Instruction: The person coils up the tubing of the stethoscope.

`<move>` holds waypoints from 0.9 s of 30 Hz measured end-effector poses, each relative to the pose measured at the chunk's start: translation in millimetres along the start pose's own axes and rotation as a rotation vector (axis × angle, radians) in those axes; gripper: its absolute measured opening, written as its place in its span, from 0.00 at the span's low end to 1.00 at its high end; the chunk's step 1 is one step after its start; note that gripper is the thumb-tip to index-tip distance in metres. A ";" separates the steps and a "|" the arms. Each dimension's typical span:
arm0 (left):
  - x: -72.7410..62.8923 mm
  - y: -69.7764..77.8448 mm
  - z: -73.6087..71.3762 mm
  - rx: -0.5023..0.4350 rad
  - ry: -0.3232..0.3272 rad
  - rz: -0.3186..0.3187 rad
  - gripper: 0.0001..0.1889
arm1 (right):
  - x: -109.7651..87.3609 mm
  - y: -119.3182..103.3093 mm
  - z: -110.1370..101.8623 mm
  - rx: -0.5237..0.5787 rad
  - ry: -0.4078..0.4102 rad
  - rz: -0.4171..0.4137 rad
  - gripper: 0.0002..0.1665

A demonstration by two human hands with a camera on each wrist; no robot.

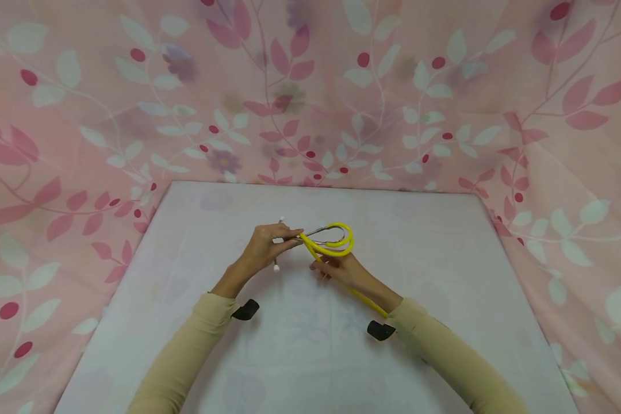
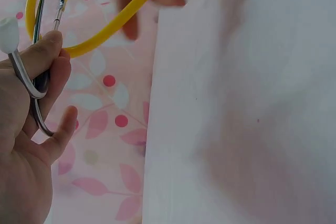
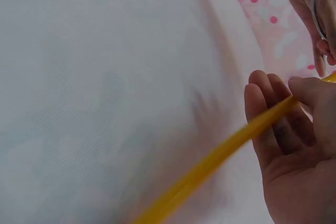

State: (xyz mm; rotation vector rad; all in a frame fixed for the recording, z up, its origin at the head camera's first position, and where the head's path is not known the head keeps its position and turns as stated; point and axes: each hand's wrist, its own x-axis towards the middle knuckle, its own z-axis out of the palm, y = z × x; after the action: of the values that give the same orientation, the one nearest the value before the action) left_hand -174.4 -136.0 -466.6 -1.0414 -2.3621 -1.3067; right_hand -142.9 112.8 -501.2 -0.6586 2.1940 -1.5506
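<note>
A stethoscope with yellow tubing (image 1: 336, 252) is held above the table, its tube bent into a loop. My left hand (image 1: 261, 247) pinches its metal ear tubes (image 2: 38, 85) and the looped yellow tube between thumb and fingers. White ear tips (image 1: 276, 268) stick out on both sides of that hand. My right hand (image 1: 349, 271) is just right of and below the loop. In the right wrist view its thumb presses the yellow tube (image 3: 220, 158) against the fingers. The tube runs on back along the right forearm, and its far end is hidden.
A table covered with a white cloth (image 1: 310, 356) lies under both hands. Pink leaf-patterned fabric (image 1: 331, 103) hangs behind it and at both sides. Black wrist cameras (image 1: 245, 310) protrude at the cuffs of the beige sleeves (image 1: 434, 333).
</note>
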 end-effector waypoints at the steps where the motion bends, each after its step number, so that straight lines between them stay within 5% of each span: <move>1: 0.3 -2.1 -1.0 0.002 0.007 0.005 0.18 | -3.4 2.4 -0.8 -0.030 -0.013 0.012 0.26; 8: 2.3 -13.0 -7.7 0.022 0.008 0.042 0.17 | -30.4 5.1 -10.6 -0.227 -0.122 0.083 0.26; 19: -2.3 -20.2 -4.6 0.098 -0.030 0.010 0.16 | -66.7 -53.6 -17.3 -0.772 -0.156 -0.057 0.21; 27: -4.8 -15.7 3.9 0.208 -0.112 0.000 0.16 | -64.2 -91.7 -16.9 -1.048 -0.114 -0.282 0.10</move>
State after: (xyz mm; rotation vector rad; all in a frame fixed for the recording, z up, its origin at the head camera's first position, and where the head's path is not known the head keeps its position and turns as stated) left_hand -181.4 -140.5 -481.3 -1.0750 -2.5141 -0.9999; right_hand -84.9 136.4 -406.9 -1.3327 2.8047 -0.2961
